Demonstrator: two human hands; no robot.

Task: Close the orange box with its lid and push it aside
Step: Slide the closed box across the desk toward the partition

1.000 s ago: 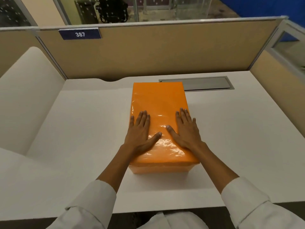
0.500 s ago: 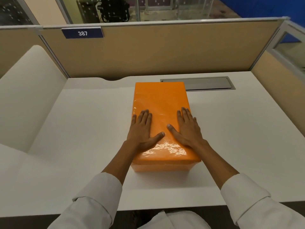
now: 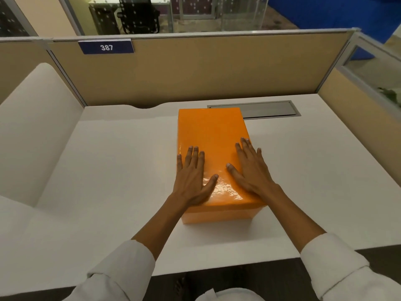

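From my head camera, I look down on a plain white bench point(image 3: 108, 170) inside a cubicle. The orange box point(image 3: 219, 216) stands near the middle of it, long axis running away from me, and its lid point(image 3: 211, 131) sits on top, covering it fully; the glossy wrap on the lid catches a bright glare near my thumbs.

My left hand point(image 3: 192, 181) lies flat on the near left part of the lid, fingers spread and pointing away from me, the little finger at the lid's left edge. My right hand point(image 3: 249, 168) lies flat on the near right part, its outer fingers reaching over the right edge. Neither grip closes on anything: both palms are open and press down on the lid (thumbs angled toward each other, not touching).

A grey metal cable hatch point(image 3: 271, 108) is set flush in the bench just behind the box's far right corner. Tan partition panels point(image 3: 206, 70) wall the bench at the back and right, with a blue tag point(image 3: 106, 47) reading 387 at the top left. A white curved divider point(image 3: 39, 118) rises on the left. Beyond the partition I see a dark office chair point(image 3: 138, 14) and glass panels. My white sleeves point(image 3: 334, 263) show at the bottom.
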